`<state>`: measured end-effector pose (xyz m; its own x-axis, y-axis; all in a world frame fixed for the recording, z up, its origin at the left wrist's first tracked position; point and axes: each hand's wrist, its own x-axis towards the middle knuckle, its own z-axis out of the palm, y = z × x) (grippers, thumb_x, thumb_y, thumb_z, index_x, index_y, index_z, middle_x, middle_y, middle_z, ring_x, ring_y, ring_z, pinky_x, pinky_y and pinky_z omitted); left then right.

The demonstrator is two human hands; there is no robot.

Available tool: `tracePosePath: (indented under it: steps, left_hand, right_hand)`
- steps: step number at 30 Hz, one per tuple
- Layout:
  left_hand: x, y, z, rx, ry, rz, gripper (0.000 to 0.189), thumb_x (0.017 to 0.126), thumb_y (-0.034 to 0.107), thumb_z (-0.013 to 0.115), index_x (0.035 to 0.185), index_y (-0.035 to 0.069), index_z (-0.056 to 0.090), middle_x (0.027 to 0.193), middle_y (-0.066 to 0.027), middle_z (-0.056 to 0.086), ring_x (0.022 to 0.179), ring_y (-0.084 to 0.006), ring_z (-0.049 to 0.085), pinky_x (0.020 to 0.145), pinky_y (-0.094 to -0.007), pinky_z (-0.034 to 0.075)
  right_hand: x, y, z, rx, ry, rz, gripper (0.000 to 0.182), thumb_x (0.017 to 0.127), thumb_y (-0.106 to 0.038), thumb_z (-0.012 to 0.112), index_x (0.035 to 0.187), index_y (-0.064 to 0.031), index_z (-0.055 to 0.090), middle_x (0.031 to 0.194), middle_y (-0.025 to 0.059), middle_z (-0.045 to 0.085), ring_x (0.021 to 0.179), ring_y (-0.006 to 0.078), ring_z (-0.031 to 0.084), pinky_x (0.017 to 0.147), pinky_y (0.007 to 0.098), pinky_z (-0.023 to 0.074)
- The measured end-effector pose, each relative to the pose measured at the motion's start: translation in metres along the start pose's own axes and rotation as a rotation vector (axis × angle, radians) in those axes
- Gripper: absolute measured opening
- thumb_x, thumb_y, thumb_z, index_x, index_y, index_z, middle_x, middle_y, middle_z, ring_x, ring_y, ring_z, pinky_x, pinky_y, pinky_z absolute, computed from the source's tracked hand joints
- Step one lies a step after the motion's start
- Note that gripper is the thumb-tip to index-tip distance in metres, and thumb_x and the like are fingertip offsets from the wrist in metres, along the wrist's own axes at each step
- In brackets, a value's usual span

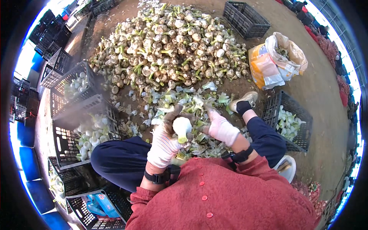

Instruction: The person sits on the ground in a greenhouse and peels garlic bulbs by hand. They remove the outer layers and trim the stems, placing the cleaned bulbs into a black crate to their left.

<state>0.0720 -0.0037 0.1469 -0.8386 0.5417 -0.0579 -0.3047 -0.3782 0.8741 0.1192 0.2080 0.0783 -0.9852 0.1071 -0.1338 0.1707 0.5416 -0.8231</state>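
A peeled white garlic bulb (182, 125) with a short green stem stub rests in my gloved left hand (166, 138), whose fingers curl around it. My right hand (221, 126), also in a light glove with dirty fingertips, is raised just right of the bulb, fingers extended and slightly blurred; I see no bulb in it. Loose garlic skins and leaf scraps (184, 100) cover the ground beneath and beyond both hands. Farther ahead rises a large heap of unpeeled garlic bulbs (172, 49) with soil-stained skins and cut green stems.
Black plastic crates (66, 143) holding white bulbs stand on the left; another crate (304, 129) with bulbs is beside my right leg. A woven sack (267, 66) and a black crate (247, 21) stand at upper right. A white bucket (289, 169) sits near my right hip.
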Motion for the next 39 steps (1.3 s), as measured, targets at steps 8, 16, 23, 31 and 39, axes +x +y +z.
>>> tracePosePath:
  steps: [8, 16, 23, 31, 39]
  left_hand:
    - [0.015, -0.008, -0.001, 0.817, -0.041, 0.236, 0.059, 0.077, 0.001, 0.077, 0.133, 0.009, 0.060, 0.122, -0.0109, 0.062, 0.108, -0.0191, 0.061, 0.089, -0.0287, 0.051]
    - [0.007, -0.014, -0.017, 0.925, 0.020, 0.081, 0.028, 0.085, 0.002, 0.070, 0.113, 0.001, 0.069, 0.096, -0.0088, 0.073, 0.083, -0.0138, 0.065, 0.077, -0.0280, 0.052]
    - [0.008, -0.016, -0.014, 0.977, 0.152, 0.161, 0.018, 0.084, 0.004, 0.064, 0.101, 0.000, 0.070, 0.087, -0.0130, 0.071, 0.075, -0.0196, 0.067, 0.069, -0.0309, 0.053]
    - [0.021, -0.030, -0.026, 0.406, 0.340, -0.200, 0.019, 0.087, 0.014, 0.063, 0.098, -0.001, 0.067, 0.081, -0.0003, 0.064, 0.068, -0.0069, 0.054, 0.061, -0.0229, 0.045]
    - [0.033, -0.018, -0.038, 0.073, 0.546, -0.064, 0.030, 0.091, 0.032, 0.065, 0.098, 0.003, 0.064, 0.082, -0.0035, 0.065, 0.070, -0.0123, 0.059, 0.063, -0.0271, 0.047]
  right_hand:
    - [-0.015, -0.068, -0.006, 1.068, -0.094, 0.158, 0.040, 0.088, -0.011, 0.065, 0.127, -0.0052, 0.057, 0.108, 0.0020, 0.062, 0.089, 0.0109, 0.059, 0.076, 0.0266, 0.0490]
    - [-0.014, -0.065, 0.001, 0.617, -0.028, -0.032, 0.045, 0.084, 0.001, 0.058, 0.128, 0.0038, 0.053, 0.108, 0.0068, 0.062, 0.092, 0.0095, 0.056, 0.080, 0.0252, 0.0485]
    - [-0.010, -0.063, -0.013, 0.660, -0.192, -0.030, 0.051, 0.088, -0.004, 0.060, 0.137, 0.0006, 0.049, 0.119, 0.0064, 0.062, 0.105, 0.0117, 0.057, 0.090, 0.0277, 0.0483]
    - [0.003, -0.032, 0.014, 0.821, -0.241, 0.113, 0.054, 0.081, -0.004, 0.063, 0.134, -0.0005, 0.050, 0.110, 0.0073, 0.064, 0.101, 0.0156, 0.058, 0.091, 0.0298, 0.0468]
    - [0.005, -0.042, 0.022, 0.689, -0.063, 0.251, 0.061, 0.080, -0.001, 0.064, 0.137, 0.0023, 0.046, 0.117, 0.0078, 0.062, 0.104, 0.0175, 0.057, 0.095, 0.0303, 0.0451]
